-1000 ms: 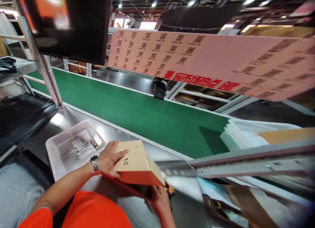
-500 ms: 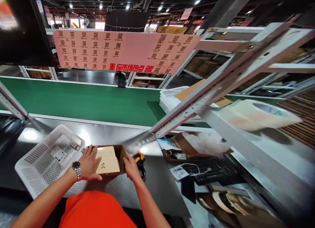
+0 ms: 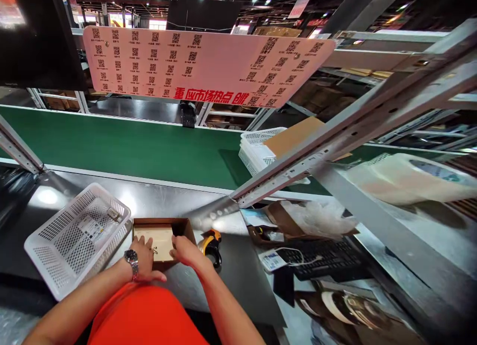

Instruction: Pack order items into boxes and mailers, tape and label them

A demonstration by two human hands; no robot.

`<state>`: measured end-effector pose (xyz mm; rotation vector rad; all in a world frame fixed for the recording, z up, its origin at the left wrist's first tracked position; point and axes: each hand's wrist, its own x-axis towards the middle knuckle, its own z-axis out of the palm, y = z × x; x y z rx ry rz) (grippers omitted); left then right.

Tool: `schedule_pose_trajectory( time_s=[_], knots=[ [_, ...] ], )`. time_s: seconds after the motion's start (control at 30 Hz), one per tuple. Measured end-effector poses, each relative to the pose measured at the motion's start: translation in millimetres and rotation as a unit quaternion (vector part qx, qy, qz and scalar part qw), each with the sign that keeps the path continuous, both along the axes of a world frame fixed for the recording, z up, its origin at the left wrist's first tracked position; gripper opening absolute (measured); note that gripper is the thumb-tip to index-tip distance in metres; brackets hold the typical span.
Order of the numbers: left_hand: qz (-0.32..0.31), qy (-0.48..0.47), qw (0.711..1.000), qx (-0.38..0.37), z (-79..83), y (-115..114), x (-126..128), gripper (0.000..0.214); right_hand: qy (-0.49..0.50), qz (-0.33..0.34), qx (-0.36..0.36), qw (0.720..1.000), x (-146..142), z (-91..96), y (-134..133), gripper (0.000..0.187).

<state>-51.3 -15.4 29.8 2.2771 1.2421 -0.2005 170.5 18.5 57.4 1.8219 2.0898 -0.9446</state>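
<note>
A cream-coloured box (image 3: 159, 234) with a small black mark lies inside an open brown cardboard box (image 3: 188, 230) on the metal table. My left hand (image 3: 145, 258), with a metal-band watch on the wrist, rests over the near left side, its fingers stretched onto the cream box. My right hand (image 3: 185, 250) reaches over the near right side, its fingers curled against the right end of the cream box; their tips are partly hidden. Just right of the cardboard box sits an orange and black tape dispenser (image 3: 211, 246).
To the left, a white perforated basket (image 3: 48, 235) holds a clear bag with a label. Behind the table runs a green conveyor belt (image 3: 149, 146) bearing stacked white baskets (image 3: 253, 153). A slanted metal post (image 3: 283, 173) rises on the right, near a keyboard (image 3: 331, 258).
My right hand has moved left from the cardboard box's right wall to the cream box. My left hand has shifted slightly nearer me. The cream box now sits flatter inside. The view has tilted slightly.
</note>
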Motion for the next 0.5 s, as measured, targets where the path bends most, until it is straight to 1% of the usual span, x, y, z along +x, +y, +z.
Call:
schedule_pose_trajectory(
  time_s=[0.07,0.13,0.27,0.33,0.37,0.43,0.5],
  knots=[
    [0.019,0.022,0.999,-0.022,-2.1,3,8,0.113,-0.009,0.004,-0.015,1.0,-4,-2.3,11,0.033],
    [0.022,0.022,0.999,-0.045,-2.4,7,14,0.117,-0.022,0.001,-0.023,1.0,-7,-7.2,19,0.037],
    [0.037,-0.006,0.996,-0.084,-5.8,11,21,0.121,-0.04,-0.01,-0.007,0.999,-10,-20.6,28,0.063],
    [0.031,-0.007,0.996,-0.077,-10.2,9,23,0.12,-0.049,-0.012,-0.006,0.999,-12,-27.8,32,0.069],
    [0.021,0.0,0.997,-0.07,-12.4,8,24,0.119,-0.054,-0.01,-0.007,0.998,-13,-31.0,33,0.067],
    [0.001,0.012,0.999,-0.044,-15.1,6,26,0.114,-0.06,0.0,-0.002,0.998,-15,-34.9,36,0.052],
    [-0.011,-0.011,1.0,-0.008,-14.6,6,25,0.104,-0.061,0.012,0.01,0.998,-16,-35.0,37,0.039]
  ],
)
